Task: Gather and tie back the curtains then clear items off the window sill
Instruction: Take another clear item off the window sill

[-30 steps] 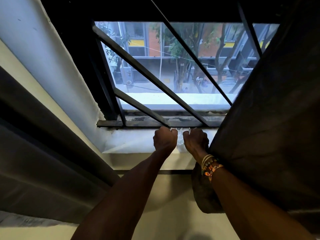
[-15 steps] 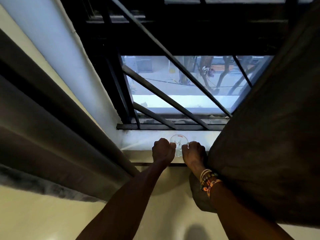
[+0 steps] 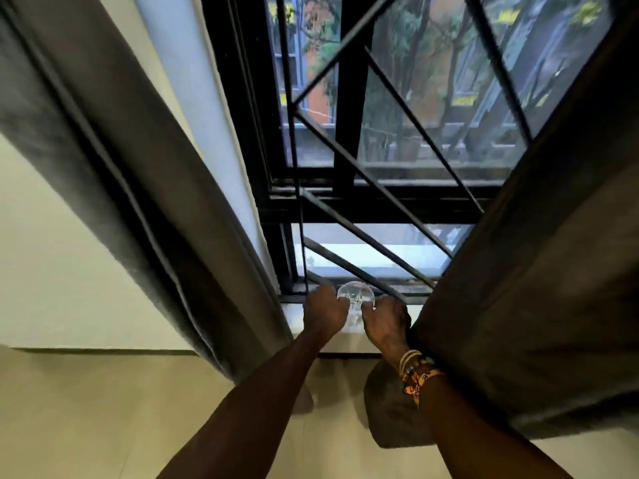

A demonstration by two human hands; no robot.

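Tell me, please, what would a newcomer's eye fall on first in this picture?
First, the two hands at bottom centre: the left hand and the right hand hold a clear glass between them at the white window sill. Dark grey curtains hang on both sides, the left curtain and the right curtain, framing the black window bars.

Clear glass (image 3: 356, 296): rim now shows round and plain above knuckles, against bottom rail of window frame (image 3: 413, 294). One second back, only glint between hands; half second back, rim over white window sill (image 3: 293, 323). Left hand (image 3: 325, 314) and right hand (image 3: 385, 321) now nearer frame, less sill visible beyond them. View tilts up: upper panes, trees, buildings in sight. Left curtain (image 3: 138, 188) now close beside left forearm.
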